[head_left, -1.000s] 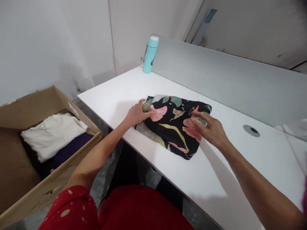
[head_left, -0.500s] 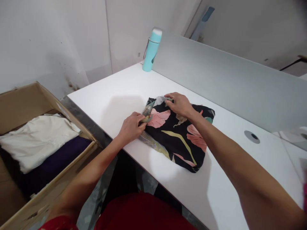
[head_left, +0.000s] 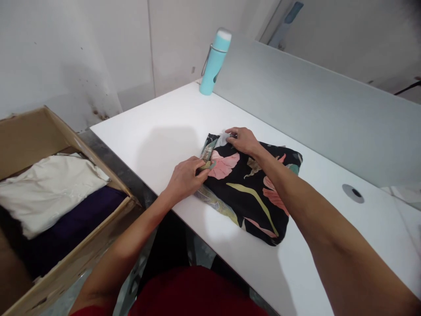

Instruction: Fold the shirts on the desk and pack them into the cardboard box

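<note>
A folded black garment with a pink, green and yellow floral print (head_left: 241, 206) lies flat on the white table (head_left: 184, 109). My left hand (head_left: 189, 177) pinches its left edge, where a narrow strip of the cloth is turned over onto the top. At the far left corner, my right hand (head_left: 242, 139) has thumb and fingers closed on a pale grey bit of the same edge. Its forearm crosses over the right side of the garment and hides part of it.
A turquoise bottle (head_left: 213, 66) with a strap stands at the table's back corner, beside the low grey partition (head_left: 312, 105). On the left, a cardboard box (head_left: 82, 252) holds a white garment (head_left: 55, 186) and dark purple cloth (head_left: 88, 215). A round cable hole (head_left: 353, 193) is at the right.
The camera view has shifted slightly. Both hands keep their grip on the garment's left edge, and the left hand sits a little closer in over the turned strip.
</note>
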The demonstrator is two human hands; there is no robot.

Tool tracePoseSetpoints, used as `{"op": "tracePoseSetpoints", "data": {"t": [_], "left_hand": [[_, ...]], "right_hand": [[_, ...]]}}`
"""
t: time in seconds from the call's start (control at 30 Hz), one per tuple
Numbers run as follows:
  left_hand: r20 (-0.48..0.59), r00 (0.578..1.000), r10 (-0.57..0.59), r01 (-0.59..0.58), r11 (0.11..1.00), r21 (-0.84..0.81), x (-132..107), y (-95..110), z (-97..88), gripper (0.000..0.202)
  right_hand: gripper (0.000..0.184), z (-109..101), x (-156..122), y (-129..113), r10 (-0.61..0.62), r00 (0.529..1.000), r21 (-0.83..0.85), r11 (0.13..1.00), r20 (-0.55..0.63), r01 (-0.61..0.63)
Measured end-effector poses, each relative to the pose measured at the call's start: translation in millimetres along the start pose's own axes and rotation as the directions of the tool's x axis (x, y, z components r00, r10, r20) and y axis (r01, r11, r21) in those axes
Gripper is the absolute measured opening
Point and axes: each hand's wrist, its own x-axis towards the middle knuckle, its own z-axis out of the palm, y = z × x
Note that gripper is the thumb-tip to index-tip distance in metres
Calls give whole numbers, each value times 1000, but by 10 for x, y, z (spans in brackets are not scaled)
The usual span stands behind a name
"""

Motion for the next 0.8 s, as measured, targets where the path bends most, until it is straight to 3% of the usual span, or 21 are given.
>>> {"op": "tracePoseSetpoints", "data": {"t": [0.13,0.23,0.4,0.63,0.8], "left_hand": [[-27,1000,-2,2,1000,-2,42,106,13,34],[-40,998,51,-50,998,25,38,191,35,30],[-54,983,173,-164,977,139,-3,252,116,21],[-38,957,288,-260,908,328,-1,223,231,24],[-48,920,389,-336,847,413,-14,236,276,22]], "right_hand": [[39,52,30,-10,18,1000,42,999,16,-19],[38,107,35,29,-11,999,53,998,-50,13],[59,68,-73,114,-244,950,-36,970,-196,242],[70,-143,-264,-116,-505,861,-187,842,53,505],[40,-202,-236,-210,-574,799,-256,758,177,601]]}}
